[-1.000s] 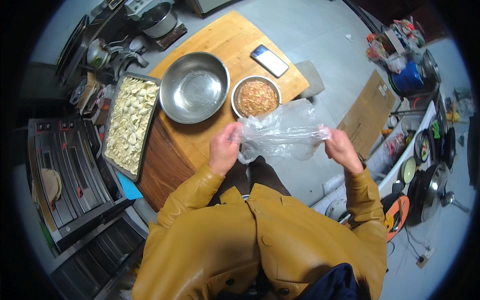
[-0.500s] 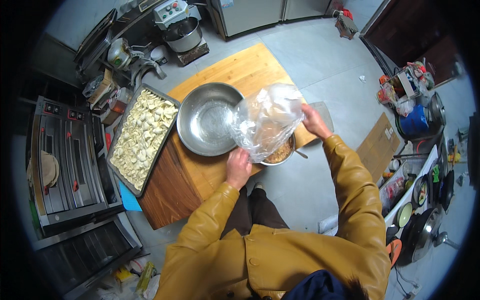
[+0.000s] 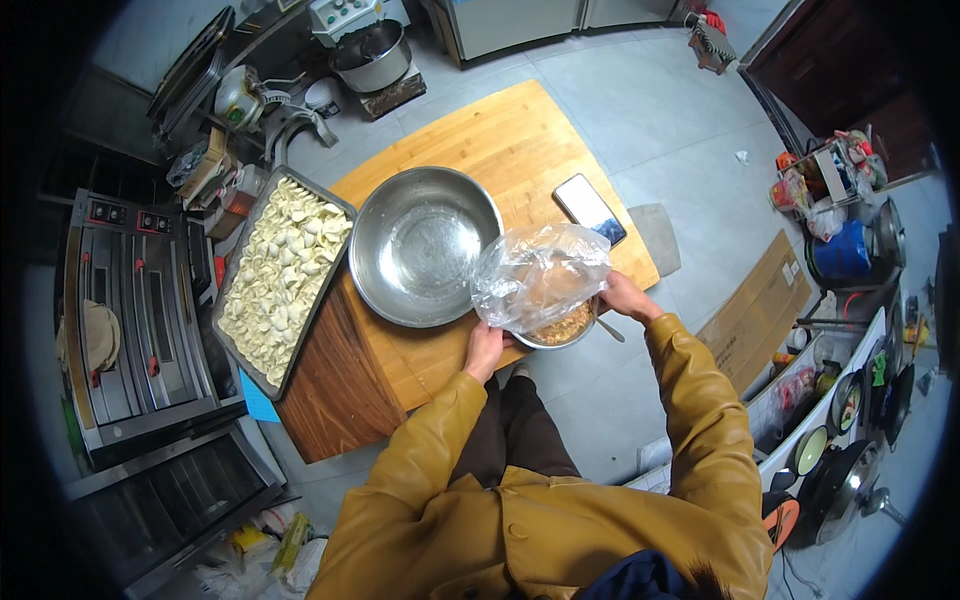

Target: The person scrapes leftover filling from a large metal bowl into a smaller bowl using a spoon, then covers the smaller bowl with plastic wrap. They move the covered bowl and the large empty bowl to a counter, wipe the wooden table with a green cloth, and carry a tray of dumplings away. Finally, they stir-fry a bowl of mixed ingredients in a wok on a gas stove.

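A clear plastic bag [image 3: 535, 270] lies spread over the far part of a small metal bowl of reddish-brown minced filling [image 3: 565, 328] at the table's near edge. My left hand [image 3: 485, 350] is closed on the bag's near-left edge, by the bowl's rim. At the bowl's right side, my right hand [image 3: 628, 296] has its fingers curled on the bag's edge; their tips are partly hidden. A spoon handle [image 3: 610, 331] sticks out over the bowl's right rim. Just left of the bag sits a large metal basin [image 3: 422, 262] with nothing in it.
A tray [image 3: 282, 385] full of folded dumplings rests at the table's left. Beyond the bag, a phone [image 3: 590, 210] lies on the wooden table [image 3: 480, 130]. An oven [image 3: 140, 320] stands far left, a mixer [image 3: 370, 60] behind, and a stool [image 3: 655, 240] to the right.
Both hands have brought the plastic bag down and toward me over the bowl, where it now sits flatter. The phone beyond it has come into sight.
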`<control>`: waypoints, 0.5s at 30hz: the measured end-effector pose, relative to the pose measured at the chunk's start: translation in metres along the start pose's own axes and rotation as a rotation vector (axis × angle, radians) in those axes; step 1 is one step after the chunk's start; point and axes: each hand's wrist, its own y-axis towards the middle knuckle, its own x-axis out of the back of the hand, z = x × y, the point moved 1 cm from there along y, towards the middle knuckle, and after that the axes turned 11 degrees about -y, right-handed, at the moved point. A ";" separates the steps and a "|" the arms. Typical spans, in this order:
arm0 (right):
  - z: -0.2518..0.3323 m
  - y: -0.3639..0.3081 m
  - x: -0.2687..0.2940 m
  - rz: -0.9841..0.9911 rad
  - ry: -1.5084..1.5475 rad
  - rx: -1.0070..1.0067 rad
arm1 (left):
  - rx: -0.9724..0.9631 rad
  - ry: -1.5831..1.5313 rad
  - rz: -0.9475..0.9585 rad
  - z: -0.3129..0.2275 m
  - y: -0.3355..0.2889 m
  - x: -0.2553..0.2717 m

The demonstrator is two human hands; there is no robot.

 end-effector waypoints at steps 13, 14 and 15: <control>0.012 -0.088 -0.040 -0.265 0.542 0.097 | -0.395 0.587 0.105 -0.031 -0.005 0.000; 0.016 -0.094 -0.043 -0.303 0.601 0.114 | -0.352 0.484 0.236 -0.025 -0.018 -0.004; 0.019 -0.097 -0.048 -0.344 0.658 0.071 | -0.299 0.701 0.289 -0.022 -0.030 -0.009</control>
